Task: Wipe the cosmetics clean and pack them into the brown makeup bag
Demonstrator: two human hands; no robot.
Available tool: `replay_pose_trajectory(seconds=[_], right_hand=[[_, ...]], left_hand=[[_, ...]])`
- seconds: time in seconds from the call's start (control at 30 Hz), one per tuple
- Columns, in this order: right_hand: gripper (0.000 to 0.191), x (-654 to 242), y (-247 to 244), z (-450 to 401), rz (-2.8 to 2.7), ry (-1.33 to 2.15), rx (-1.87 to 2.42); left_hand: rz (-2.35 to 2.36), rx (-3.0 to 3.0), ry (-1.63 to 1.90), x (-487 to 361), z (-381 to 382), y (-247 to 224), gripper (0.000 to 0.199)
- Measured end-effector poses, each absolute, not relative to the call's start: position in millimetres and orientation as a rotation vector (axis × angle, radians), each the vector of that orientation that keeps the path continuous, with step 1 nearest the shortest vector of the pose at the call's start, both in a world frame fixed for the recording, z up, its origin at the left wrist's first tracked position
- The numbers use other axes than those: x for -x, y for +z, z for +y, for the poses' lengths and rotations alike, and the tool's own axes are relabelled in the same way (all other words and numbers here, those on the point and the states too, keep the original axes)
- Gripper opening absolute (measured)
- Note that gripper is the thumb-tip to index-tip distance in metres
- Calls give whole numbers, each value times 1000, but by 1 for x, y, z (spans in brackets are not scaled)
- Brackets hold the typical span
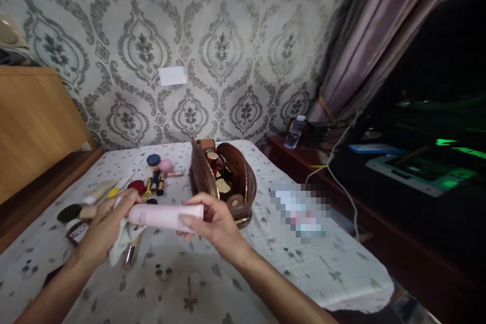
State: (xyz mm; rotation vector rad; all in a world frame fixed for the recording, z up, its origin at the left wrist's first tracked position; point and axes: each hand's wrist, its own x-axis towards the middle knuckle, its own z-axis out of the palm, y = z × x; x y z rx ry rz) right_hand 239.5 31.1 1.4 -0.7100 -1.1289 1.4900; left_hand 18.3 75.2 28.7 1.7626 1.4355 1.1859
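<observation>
A pale pink squeeze tube (159,215) lies level between my two hands above the bed. My right hand (216,223) pinches its flat end, thumb in front and fingers behind. At the other end, my left hand (110,217) is closed round a whitish cloth (123,243), pressed against the tube's cap end, which the fingers mostly hide. Just beyond my right hand stands an unzipped brown cosmetic bag (197,167) with several items inside. A makeup brush (130,253) with a shiny handle end lies below the cloth.
Several cosmetics lie behind my left hand, among them a blue-lidded jar (153,162), a pink makeup sponge (166,165) and a dark tube (160,185). A blurred-out item (301,212) is at the right. A water bottle (295,131) stands on the side table with a cable (341,187).
</observation>
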Motion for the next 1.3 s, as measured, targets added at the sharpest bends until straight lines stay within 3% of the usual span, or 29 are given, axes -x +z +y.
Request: replay_pose_trajectory(seconds=[0.13,0.3,0.43,0.6,0.93,1.3], right_hand=[[29,-272,30,27,-1046,1105,757],[26,-333,67,39,-1046,604,799],[26,-376,91,72,-1074,225,851],[28,-395,97,136,-1272,-30,1018],[18,-375,79,225,-1763,-63,1399],[25,-355,57,251,-2371,353,1310]], left_hand=[[1319,-1676,1164,-60,80,43,47],[1105,-2227,1150,-108,115,64,50],[1021,-2804,776,-144,151,74,53],[1024,-3072,317,-172,179,77,67],[1015,-2961,474,-172,176,66,45],[1116,-2954,498,-175,177,56,50]])
